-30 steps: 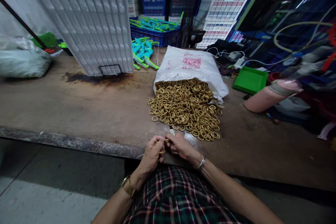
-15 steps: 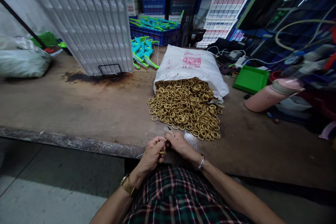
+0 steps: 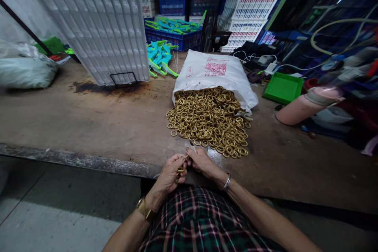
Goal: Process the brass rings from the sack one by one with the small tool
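Observation:
Several gold rings (image 3: 180, 170) are held in the curled fingers of my left hand (image 3: 170, 173), just over the table's front edge. My right hand (image 3: 202, 162) is closed around a small thin blade-like tool (image 3: 192, 148), its fingertips meeting those of my left hand at a ring. Beyond my hands a large heap of gold rings (image 3: 209, 122) spills out of a white sack (image 3: 217, 69) with red print. Fingers partly hide the tool and the held rings.
On the brown table (image 3: 118, 126) a tall stack of clear ribbed trays (image 3: 97, 27) stands at the left. Turquoise and green plastic parts (image 3: 161, 57) lie behind. To the right are a green tray (image 3: 282, 88) and a pink bottle (image 3: 307, 105). Crates (image 3: 173, 0) are stacked at the back.
My hands stay together in nearly the same place. The fingers of my left hand have shifted slightly around the rings, and the tool in my right hand has changed its tilt a little.

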`<state>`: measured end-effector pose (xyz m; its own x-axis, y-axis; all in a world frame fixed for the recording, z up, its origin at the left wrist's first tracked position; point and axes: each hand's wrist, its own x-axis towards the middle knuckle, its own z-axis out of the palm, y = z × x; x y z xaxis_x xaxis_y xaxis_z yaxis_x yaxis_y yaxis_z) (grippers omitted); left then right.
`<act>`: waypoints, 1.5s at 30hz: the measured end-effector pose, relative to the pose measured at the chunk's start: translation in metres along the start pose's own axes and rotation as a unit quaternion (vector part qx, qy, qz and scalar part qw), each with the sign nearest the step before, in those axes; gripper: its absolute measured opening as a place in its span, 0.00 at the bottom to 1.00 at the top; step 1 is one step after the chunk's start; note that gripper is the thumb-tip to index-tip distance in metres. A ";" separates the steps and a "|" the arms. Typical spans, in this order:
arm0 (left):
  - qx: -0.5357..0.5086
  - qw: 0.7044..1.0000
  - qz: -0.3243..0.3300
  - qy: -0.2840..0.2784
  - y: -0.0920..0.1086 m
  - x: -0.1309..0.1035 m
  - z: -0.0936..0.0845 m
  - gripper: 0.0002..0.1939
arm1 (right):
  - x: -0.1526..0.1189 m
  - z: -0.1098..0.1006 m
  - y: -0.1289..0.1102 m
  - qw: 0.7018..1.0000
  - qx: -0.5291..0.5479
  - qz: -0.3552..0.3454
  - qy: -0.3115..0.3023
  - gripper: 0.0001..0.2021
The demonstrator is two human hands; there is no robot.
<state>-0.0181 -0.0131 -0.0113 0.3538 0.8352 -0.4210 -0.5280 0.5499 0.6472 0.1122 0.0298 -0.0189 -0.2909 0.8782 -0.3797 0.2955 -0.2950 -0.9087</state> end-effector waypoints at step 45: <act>0.098 0.995 0.017 0.016 0.011 -0.021 0.006 0.17 | -0.010 -0.015 -0.012 0.816 -0.574 -0.056 0.027 0.13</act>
<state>-0.0265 -0.0249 0.0084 0.3119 0.8553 -0.4138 -0.3772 0.5112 0.7723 0.1252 0.0303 -0.0011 -0.3430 0.8999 -0.2694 0.9371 0.3082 -0.1638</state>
